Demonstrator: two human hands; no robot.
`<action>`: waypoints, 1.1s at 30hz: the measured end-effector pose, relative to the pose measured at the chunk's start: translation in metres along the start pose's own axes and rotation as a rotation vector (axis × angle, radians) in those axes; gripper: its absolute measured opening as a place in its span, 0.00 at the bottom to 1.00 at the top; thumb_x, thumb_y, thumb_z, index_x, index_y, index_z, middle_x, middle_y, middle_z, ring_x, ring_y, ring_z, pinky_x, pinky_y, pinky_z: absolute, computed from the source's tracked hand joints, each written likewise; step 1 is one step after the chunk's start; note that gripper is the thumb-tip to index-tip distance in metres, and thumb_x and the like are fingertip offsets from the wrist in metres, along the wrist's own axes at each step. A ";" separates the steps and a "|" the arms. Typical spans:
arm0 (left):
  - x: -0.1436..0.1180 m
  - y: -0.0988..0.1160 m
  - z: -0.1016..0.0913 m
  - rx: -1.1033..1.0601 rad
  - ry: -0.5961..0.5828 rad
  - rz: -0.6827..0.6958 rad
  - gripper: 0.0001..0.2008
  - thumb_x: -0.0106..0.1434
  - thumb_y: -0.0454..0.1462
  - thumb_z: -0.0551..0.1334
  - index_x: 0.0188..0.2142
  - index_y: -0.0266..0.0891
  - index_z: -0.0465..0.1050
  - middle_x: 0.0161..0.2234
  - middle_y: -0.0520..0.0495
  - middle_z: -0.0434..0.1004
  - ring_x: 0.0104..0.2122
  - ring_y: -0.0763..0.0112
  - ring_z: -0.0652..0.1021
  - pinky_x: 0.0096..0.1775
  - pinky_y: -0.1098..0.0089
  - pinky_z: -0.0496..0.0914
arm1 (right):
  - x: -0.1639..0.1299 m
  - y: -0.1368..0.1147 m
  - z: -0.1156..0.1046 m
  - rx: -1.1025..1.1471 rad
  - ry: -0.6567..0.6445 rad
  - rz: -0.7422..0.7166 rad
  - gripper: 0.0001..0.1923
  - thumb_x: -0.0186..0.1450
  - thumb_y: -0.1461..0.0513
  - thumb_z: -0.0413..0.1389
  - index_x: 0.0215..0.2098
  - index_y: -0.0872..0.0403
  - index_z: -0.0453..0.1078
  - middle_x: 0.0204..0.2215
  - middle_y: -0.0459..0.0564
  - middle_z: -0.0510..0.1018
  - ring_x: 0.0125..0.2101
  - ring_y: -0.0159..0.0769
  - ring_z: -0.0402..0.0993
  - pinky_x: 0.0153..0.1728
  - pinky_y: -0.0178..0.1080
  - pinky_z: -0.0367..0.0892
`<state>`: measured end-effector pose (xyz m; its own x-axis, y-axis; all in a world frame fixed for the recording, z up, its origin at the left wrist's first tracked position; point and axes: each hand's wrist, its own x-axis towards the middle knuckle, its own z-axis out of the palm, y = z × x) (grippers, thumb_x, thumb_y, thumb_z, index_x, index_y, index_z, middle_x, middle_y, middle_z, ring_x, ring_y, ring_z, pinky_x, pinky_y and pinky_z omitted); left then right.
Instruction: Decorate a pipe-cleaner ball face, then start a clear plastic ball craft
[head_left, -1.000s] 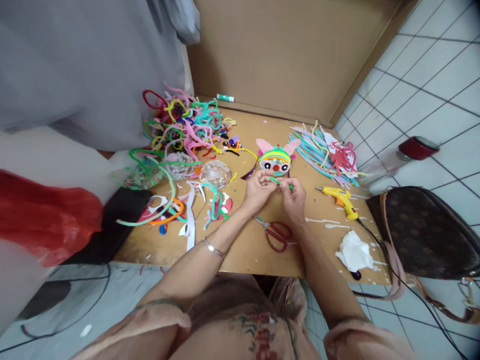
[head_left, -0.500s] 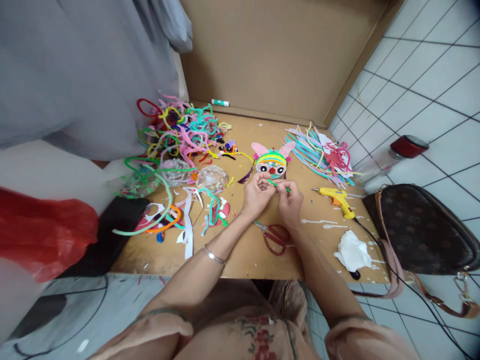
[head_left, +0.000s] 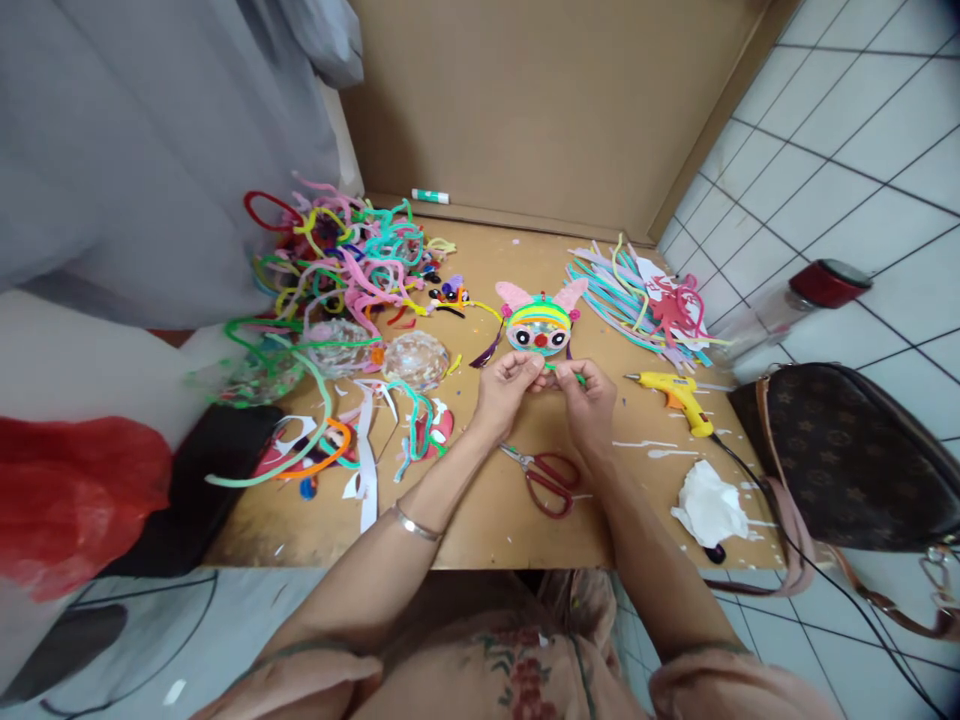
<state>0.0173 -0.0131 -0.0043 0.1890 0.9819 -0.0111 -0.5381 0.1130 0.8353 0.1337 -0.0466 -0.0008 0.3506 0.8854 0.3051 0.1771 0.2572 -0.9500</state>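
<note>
Many pipe cleaners [head_left: 337,250] lie in a tangled heap on the far left of my table [head_left: 480,520], and two clear domes [head_left: 375,350] rest just in front of them. My left hand [head_left: 504,392] is closed, its fingertips pinching one end of a short green pipe cleaner [head_left: 562,369]. My right hand [head_left: 589,400] pinches the other end, so the piece is held between both hands, just in front of the little face with pink ears [head_left: 538,322]. Compared with a second ago, my hands have come a little closer together and nearer to the face, and less of the green piece shows; I judge I am bending it shorter. Red scissors [head_left: 547,478] lie near my wrists. To the right lie the yellow glue gun [head_left: 675,395], a crumpled tissue [head_left: 706,505] and the brown bag [head_left: 840,460].
</note>
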 end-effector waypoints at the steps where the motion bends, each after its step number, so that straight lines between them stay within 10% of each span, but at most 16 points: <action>1: 0.001 0.000 -0.001 0.016 0.004 0.007 0.19 0.46 0.47 0.77 0.29 0.37 0.76 0.24 0.52 0.79 0.22 0.79 0.75 0.29 0.75 0.69 | 0.000 -0.001 0.000 0.004 -0.008 0.008 0.16 0.62 0.48 0.62 0.30 0.53 0.74 0.25 0.47 0.83 0.29 0.37 0.79 0.36 0.41 0.75; 25: 0.006 0.013 -0.005 -0.345 0.127 -0.165 0.08 0.60 0.31 0.69 0.28 0.37 0.71 0.25 0.54 0.74 0.26 0.81 0.75 0.35 0.77 0.73 | 0.003 0.002 0.006 0.326 -0.102 0.171 0.20 0.53 0.46 0.67 0.23 0.50 0.68 0.23 0.45 0.77 0.26 0.35 0.75 0.35 0.42 0.74; 33: 0.011 0.021 -0.017 -0.163 0.159 -0.009 0.14 0.52 0.41 0.74 0.32 0.39 0.73 0.30 0.53 0.77 0.26 0.80 0.75 0.29 0.77 0.69 | 0.008 0.001 -0.006 0.256 -0.076 0.126 0.18 0.55 0.47 0.66 0.24 0.51 0.71 0.24 0.45 0.79 0.25 0.34 0.75 0.32 0.39 0.71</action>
<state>-0.0057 0.0021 0.0038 0.0697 0.9909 -0.1151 -0.6649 0.1321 0.7351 0.1419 -0.0411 0.0012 0.2835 0.9405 0.1873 -0.1047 0.2245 -0.9688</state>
